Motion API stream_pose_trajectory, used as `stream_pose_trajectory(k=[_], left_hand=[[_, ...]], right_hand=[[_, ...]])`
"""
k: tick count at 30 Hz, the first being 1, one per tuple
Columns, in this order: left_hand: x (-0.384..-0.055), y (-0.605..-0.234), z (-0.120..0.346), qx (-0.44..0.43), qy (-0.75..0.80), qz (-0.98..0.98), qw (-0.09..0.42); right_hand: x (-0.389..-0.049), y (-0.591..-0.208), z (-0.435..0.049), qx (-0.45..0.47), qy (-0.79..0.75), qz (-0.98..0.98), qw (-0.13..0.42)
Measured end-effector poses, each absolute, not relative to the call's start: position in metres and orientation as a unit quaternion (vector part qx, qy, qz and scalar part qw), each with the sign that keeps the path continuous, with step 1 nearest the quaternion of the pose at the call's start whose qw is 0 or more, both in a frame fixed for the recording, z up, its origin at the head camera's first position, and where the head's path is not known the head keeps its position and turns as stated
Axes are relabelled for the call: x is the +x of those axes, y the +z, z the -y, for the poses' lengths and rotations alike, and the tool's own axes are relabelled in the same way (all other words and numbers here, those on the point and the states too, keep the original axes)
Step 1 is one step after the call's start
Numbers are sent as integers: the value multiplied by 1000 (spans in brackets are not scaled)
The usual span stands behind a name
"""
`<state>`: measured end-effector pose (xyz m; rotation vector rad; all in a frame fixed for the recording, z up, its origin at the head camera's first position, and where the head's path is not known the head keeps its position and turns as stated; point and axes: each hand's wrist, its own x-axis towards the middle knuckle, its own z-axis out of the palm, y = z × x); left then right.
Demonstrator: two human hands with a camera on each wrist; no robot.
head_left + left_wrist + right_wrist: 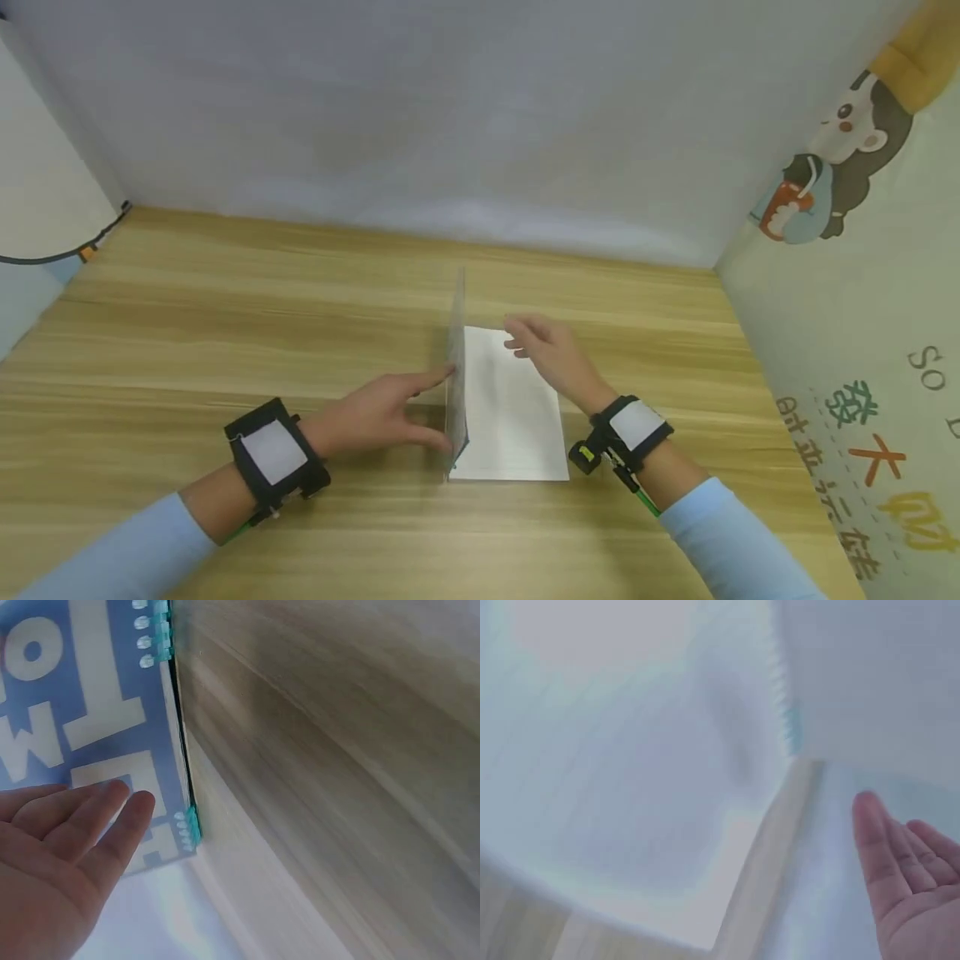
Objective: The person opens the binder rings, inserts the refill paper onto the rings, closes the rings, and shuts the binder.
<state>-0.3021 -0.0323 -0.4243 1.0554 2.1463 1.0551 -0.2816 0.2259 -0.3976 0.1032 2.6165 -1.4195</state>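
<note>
A ring-bound notebook (510,408) lies on the table with its lined white page facing up. Its cover (457,358) stands nearly upright along the left side. In the left wrist view the cover's outside (169,742) is blue with large pale letters, and teal rings (161,637) run along its edge. My left hand (375,410) touches the outside of the cover with extended fingers. Over the page's upper right corner hovers my right hand (551,354), fingers loosely bent and holding nothing. The right wrist view shows that hand (911,889) apart from the white page (630,772).
The wooden table (262,308) spreads around the notebook, with a pale wall (450,125) behind it. At the right, another wall bears a cartoon figure (862,150) and coloured characters. A black cable (45,260) runs along the far left edge.
</note>
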Motion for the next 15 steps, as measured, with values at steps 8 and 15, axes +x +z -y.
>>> stream_pose_trajectory(k=[8, 15], left_hand=[[-301, -433, 14, 428, 317, -810, 246], [-298, -432, 7, 477, 233, -821, 210]], right_hand=[[-273, -373, -225, 83, -559, -824, 42], [-261, -380, -240, 128, -522, -843, 25]])
